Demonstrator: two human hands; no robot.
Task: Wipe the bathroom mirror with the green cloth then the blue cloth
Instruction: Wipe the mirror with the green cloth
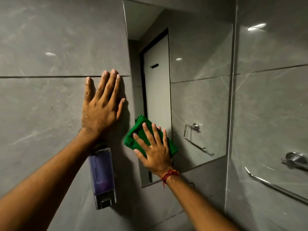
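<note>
- The right hand [154,153] pressed the folded green cloth [141,132] flat against the mirror [200,97] near its lower left corner, fingers [155,130] spread.
- The left hand [100,107] lay open on the wall [41,97], holding nothing.
- The cloth looked soft and light, best pinned under the palm.

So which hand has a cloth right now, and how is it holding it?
The right hand presses the folded green cloth flat against the mirror, palm over its middle. The left hand holds nothing.
</note>
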